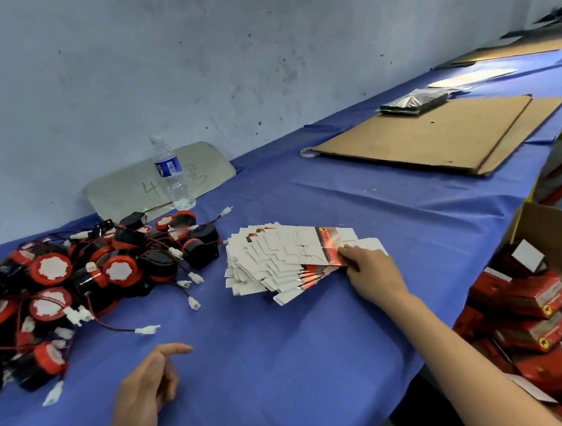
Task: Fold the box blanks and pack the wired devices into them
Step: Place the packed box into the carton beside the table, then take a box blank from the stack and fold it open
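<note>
A fanned stack of flat box blanks (pixel 287 256), white inside with red and black print, lies on the blue table cover (pixel 286 365). My right hand (pixel 371 273) rests on the stack's right end, fingertips touching the top red blank. My left hand (pixel 148 387) hovers low over the cover near the front, fingers relaxed, holding nothing. A heap of round black and red wired devices (pixel 84 274) with white connectors fills the left side.
A clear water bottle (pixel 171 174) stands by the wall in front of a grey panel (pixel 158 182). Brown cardboard sheets (pixel 436 138) lie at the far right. A carton (pixel 553 308) of folded red boxes sits beside the table's right edge.
</note>
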Demonstrator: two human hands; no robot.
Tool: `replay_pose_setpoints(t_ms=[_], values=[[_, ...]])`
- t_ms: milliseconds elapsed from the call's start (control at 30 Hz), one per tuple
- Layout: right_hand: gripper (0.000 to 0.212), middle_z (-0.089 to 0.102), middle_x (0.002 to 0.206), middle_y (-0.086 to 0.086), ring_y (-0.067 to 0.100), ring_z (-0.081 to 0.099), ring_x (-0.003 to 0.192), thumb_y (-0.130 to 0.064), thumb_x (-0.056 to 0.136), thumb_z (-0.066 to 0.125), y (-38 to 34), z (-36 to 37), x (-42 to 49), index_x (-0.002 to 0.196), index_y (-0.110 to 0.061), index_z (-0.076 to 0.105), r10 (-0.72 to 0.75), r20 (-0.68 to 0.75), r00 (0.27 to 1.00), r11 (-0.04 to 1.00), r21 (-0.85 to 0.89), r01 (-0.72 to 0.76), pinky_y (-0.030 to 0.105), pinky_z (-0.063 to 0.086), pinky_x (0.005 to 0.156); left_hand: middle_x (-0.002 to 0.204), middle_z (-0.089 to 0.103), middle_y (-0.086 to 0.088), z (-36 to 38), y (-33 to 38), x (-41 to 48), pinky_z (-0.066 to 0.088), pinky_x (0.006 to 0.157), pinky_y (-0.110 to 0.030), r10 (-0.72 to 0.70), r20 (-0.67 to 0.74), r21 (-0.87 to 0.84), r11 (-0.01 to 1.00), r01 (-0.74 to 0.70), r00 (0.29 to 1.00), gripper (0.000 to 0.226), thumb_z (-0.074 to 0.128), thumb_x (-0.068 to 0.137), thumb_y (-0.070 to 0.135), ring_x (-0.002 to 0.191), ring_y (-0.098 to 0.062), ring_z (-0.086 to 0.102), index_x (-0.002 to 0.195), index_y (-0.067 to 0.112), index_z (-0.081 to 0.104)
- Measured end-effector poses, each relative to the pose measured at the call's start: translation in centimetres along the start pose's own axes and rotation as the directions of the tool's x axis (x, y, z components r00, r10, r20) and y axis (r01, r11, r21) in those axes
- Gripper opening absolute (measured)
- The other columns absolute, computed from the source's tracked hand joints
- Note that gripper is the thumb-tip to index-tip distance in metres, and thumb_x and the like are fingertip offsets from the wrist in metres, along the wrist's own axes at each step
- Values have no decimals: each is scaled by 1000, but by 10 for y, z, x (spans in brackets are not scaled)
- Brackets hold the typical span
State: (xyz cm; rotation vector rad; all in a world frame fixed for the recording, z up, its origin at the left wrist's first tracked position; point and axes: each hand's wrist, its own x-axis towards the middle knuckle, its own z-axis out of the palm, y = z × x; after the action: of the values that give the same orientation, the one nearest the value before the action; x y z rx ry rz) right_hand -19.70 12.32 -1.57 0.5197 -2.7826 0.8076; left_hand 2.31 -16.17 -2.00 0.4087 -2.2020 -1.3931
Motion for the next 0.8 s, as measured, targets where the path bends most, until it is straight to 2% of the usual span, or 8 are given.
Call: replay_pose_setpoints(t_ms=[200, 400, 467, 500, 533, 600, 633, 800], values=[[44, 61, 111, 0, 21, 54, 103, -17, 86, 64, 18, -24, 2, 128, -30, 60, 13, 260, 965, 986, 158, -56, 28, 39, 80, 53, 42, -7, 0, 5, -3, 25, 45, -19, 60, 51, 12, 998, -61, 997, 43, 32, 93, 32, 44, -5, 31, 95, 9, 69], [32, 54, 69, -13, 8, 44, 65, -23, 87, 68, 18, -49, 21, 115, -40, 66, -2, 458, 889, 980, 179, -90, 22, 32, 59, 53, 43, -6, 2, 7, -4, 27, 46, -15, 69, 50, -9, 998, -69, 996, 42, 32, 94, 30, 44, -4, 31, 94, 9, 69], [24, 62, 68, -13, 16, 53, 67, -22, 92, 59, 12, -49, 20, 103, -40, 70, -38, 280, 959, 972, 232, -29, 26, 38, 60, 54, 44, -7, 2, 4, -2, 26, 45, -16, 84, 55, -2, 996, -84, 995, 40, 33, 97, 28, 44, -3, 31, 93, 13, 69], [26, 70, 79, -7, 23, 60, 74, -17, 95, 53, 7, -45, 19, 106, -32, 72, -25, 33, 999, 967, 255, 16, 30, 42, 63, 55, 46, -8, 2, 1, -1, 26, 45, -18, 91, 53, 2, 996, -91, 994, 38, 33, 98, 26, 44, -4, 31, 94, 16, 70], [28, 73, 88, -1, 26, 63, 77, -11, 96, 49, -2, -43, 14, 109, -22, 71, 21, -270, 963, 957, 284, 59, 29, 40, 64, 57, 48, -10, 2, -1, -1, 26, 46, -23, 94, 44, 1, 996, -94, 995, 36, 34, 99, 26, 45, -5, 32, 97, 17, 69], [25, 69, 84, -3, 15, 55, 69, -8, 96, 44, -32, -40, 0, 111, -12, 64, 144, -685, 714, 910, 375, 177, 21, 31, 59, 70, 55, -9, 2, -3, -1, 29, 49, -31, 102, 4, -25, 994, -102, 995, 34, 42, 97, 38, 50, -9, 37, 113, 19, 65], [24, 65, 81, -14, 6, 50, 66, -12, 96, 42, -51, -37, -8, 111, -16, 61, 166, -731, 662, 863, 432, 261, 17, 30, 58, 79, 59, -4, 3, -2, -1, 35, 51, -31, 104, -20, -51, 993, -104, 994, 39, 49, 95, 49, 56, -11, 43, 123, 23, 60], [26, 63, 89, -17, 2, 58, 75, -15, 94, 41, -152, 10, -40, 108, -31, 55, -231, -418, 878, 562, 680, 472, 20, 46, 67, 138, 47, 6, 4, 13, 8, 48, 80, -18, 15, -221, -205, 977, -61, 975, 104, 63, 54, 82, 112, -14, 55, 140, 49, 16]])
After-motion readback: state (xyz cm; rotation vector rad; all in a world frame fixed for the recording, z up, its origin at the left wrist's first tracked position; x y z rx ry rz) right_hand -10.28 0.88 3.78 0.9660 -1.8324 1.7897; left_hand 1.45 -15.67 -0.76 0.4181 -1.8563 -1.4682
